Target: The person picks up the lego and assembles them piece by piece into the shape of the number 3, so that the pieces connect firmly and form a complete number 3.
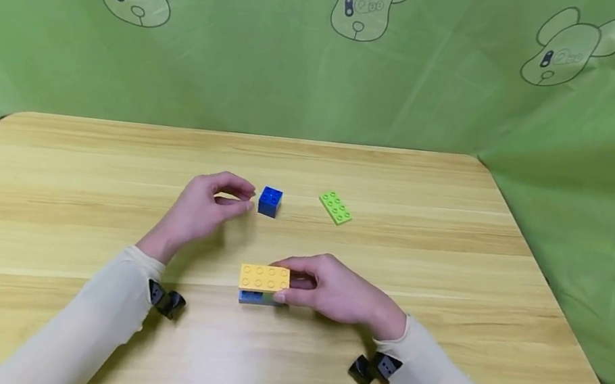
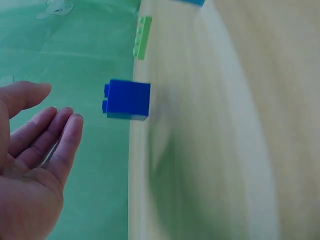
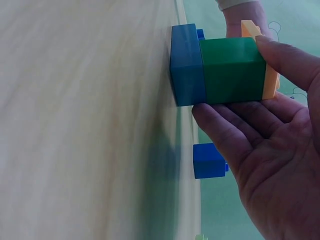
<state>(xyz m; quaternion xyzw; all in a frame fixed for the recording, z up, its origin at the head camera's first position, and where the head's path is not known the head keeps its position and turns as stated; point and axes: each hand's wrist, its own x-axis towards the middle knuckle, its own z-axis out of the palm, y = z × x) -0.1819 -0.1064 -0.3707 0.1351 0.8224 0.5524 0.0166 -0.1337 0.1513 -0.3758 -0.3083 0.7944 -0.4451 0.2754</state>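
My right hand [image 1: 339, 290] grips a small stack of toy building bricks at its right end, thumb on one side and fingers on the other. On top of that stack is a yellow plate [image 1: 264, 276] with round studs; under it sits a green brick [image 3: 232, 72], and a longer blue brick [image 3: 187, 67] forms the base. My left hand [image 1: 200, 204] hovers just left of a small dark blue brick [image 1: 269, 204], its fingertips apart from it. Loosely bent, the left fingers [image 2: 67, 145] hold nothing. The small brick stands upright, studs up.
A flat light green plate [image 1: 335, 208] with studs lies right of the small blue brick. All of it is on a wood-grain table [image 1: 50, 284]. A green cloth [image 1: 230, 68] with mouse-like drawings hangs behind the table and along its sides.
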